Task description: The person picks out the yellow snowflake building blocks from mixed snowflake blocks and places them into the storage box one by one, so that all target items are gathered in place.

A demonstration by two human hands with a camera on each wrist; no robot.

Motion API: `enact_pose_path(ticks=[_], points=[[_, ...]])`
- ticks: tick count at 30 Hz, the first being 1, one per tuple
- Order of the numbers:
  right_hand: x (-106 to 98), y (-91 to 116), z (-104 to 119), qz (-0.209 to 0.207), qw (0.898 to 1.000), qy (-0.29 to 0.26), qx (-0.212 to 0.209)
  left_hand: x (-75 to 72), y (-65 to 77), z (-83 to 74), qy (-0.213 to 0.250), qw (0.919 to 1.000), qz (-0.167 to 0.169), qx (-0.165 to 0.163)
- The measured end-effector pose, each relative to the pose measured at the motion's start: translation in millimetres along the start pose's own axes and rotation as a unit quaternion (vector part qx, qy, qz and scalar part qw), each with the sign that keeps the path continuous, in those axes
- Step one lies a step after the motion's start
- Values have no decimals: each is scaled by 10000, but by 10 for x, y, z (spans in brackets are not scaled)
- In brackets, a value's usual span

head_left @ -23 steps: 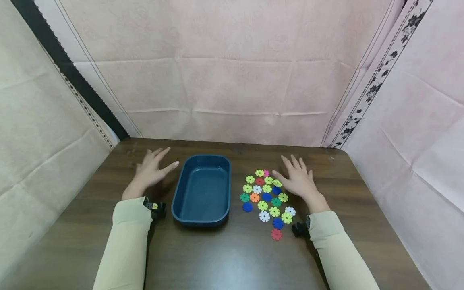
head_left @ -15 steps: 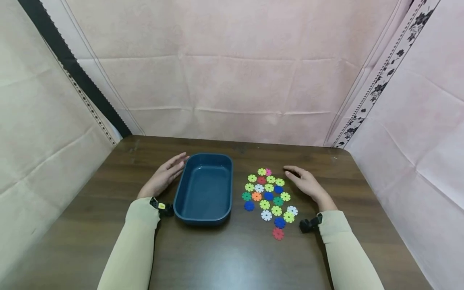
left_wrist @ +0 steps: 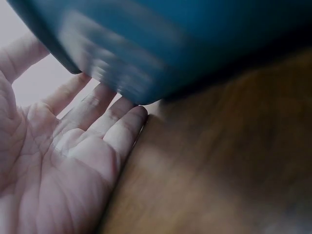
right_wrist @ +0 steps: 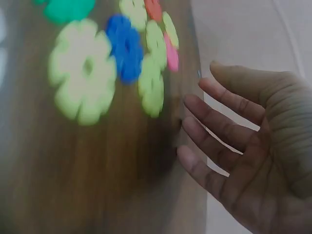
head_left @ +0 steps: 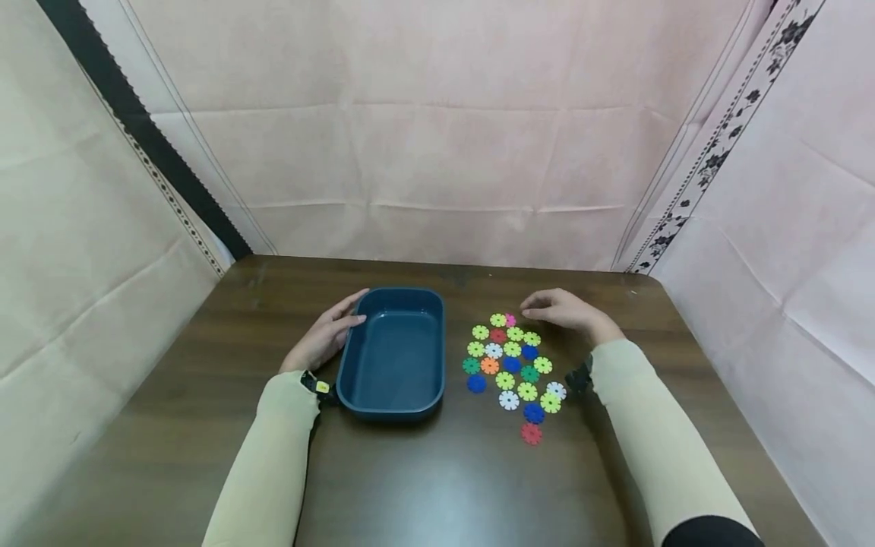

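Head view first: I have the blue tray [head_left: 392,361] on the bench [head_left: 424,494], and the left hand [head_left: 323,336] is at its left side. The grip there is clamped on the tray, thumb over the rim, fingers along the outside. To the tray's right, well apart from that hand, I see the flower-shaped discs [head_left: 512,365] lying flat, some touching or overlapping: mostly yellow-green, with blue, white, green and red among them, plus one orange and one pink. The right hand [head_left: 562,310] is right of the tray, past the discs' far end and just beside the pink one. Its grip is apart, fingers loosely bent, holding nothing. Behind the tray hangs a pale cloth [head_left: 437,152].

Over to the left wrist, where I get what the head view hides: the palm, and the fingertips against the tray's lower outer wall. The wall is smooth and glossy, with pale blurred streaks across it.

Right wrist now, with the tray out of frame: the thumb stands off from the spread fingertips, the discs near them. I cannot tell whether the fingertips touch the bench. Up close, though blurred, the discs show notched, petal-like edges and small central holes.
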State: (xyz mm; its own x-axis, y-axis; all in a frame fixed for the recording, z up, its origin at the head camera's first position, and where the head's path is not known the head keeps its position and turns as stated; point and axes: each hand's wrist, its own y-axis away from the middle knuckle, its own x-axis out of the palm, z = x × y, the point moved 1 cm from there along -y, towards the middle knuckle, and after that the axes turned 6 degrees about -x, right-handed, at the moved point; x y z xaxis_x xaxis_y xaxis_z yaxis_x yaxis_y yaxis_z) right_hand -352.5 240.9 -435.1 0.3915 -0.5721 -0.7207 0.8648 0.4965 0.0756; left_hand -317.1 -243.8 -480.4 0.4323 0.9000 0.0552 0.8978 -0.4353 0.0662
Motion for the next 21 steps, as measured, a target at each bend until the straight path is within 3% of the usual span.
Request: enact_pose_path(ticks=[5, 9, 17, 21], points=[[128, -287, 200, 291, 9977, 581, -207, -9, -5, -8, 15, 10000, -11, -33], [248, -402, 274, 252, 9963, 770, -279, -28, 2, -11, -38, 10000, -25, -1], [306, -438, 326, 113, 9980, 556, -280, -44, -29, -7, 8, 9999, -97, 59], [272, -447, 440, -170, 9988, 167, -433, -40, -13, 22, -44, 10000, -74, 29]])
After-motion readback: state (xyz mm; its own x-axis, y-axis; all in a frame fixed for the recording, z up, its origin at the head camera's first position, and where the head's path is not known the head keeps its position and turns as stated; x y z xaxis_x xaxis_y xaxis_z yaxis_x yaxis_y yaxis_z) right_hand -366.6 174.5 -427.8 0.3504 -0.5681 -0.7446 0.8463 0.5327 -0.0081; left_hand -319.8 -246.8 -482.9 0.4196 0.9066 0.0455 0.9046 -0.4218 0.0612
